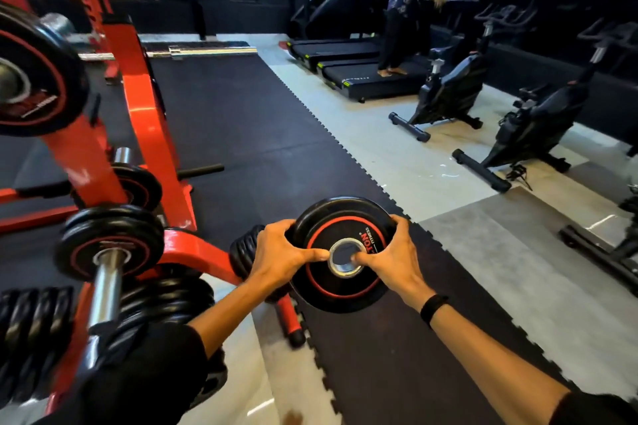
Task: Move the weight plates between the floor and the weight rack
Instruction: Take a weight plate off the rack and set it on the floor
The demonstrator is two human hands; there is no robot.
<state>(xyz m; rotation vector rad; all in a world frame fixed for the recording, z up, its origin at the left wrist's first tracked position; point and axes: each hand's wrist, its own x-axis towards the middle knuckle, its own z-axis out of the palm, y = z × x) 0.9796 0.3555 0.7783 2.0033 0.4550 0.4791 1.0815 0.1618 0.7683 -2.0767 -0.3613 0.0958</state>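
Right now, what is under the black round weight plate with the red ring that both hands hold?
Under the black weight plate, held by the left hand and right hand, lies dark rubber floor matting. The plate hides the matting directly below it.

Two black treadmills point(348, 59) stand at the far wall, a person point(404, 7) on one; two black exercise bikes point(448, 93) stand nearer.

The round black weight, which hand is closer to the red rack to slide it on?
Probably the left hand. Both hands grip the weight plate, but the red rack and its steel peg stand on the left; the right hand is farther away.
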